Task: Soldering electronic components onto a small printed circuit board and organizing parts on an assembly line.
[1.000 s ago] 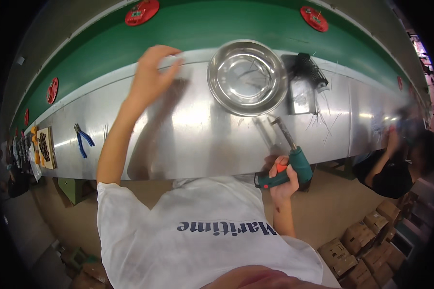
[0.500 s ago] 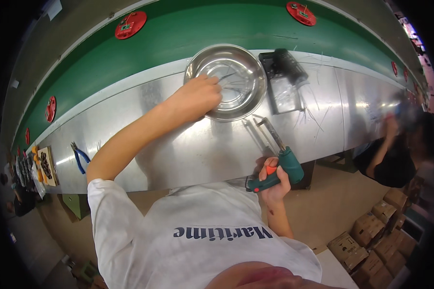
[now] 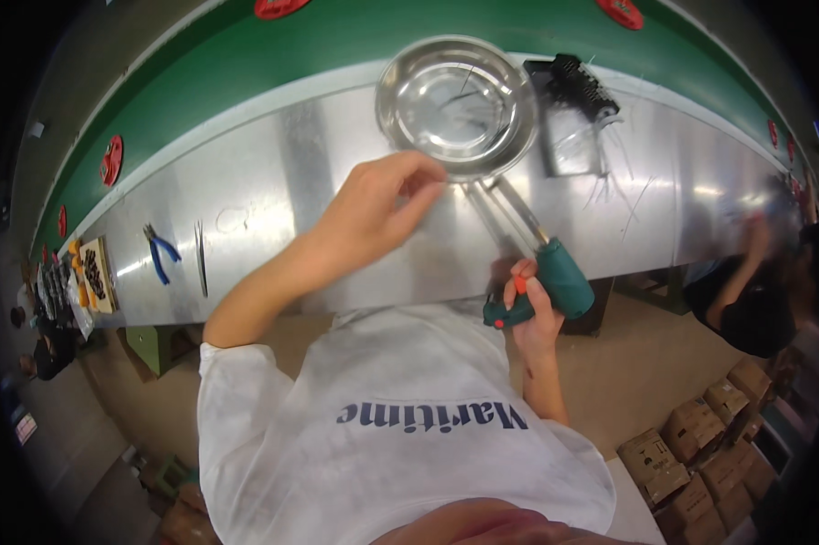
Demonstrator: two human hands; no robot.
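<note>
My left hand (image 3: 382, 204) is just outside the near rim of a shiny steel bowl (image 3: 396, 132), its thumb and fingers curled together in a pinch. Whatever may be between the blurred fingertips is too small to make out. Thin wire-like pieces (image 3: 465, 91) lie in the bowl. In my right hand (image 3: 538, 313) is a green pistol-shaped soldering gun (image 3: 565, 277) with an orange trigger, gripped by its handle. Its long metal barrel (image 3: 521, 211) points away from me toward the bowl's near right side.
Right of the bowl lie a black slotted part (image 3: 584, 86), a dark-framed tray (image 3: 573, 150) and loose wires (image 3: 641, 195). Blue-handled pliers (image 3: 164, 252) and tweezers (image 3: 201, 259) are at the left. Red discs (image 3: 111, 161) line the green strip. Another person (image 3: 745, 300) works far right.
My left hand has come out of the bowl toward me, past its near rim. My right hand keeps hold of the soldering gun. The whole view has shifted.
</note>
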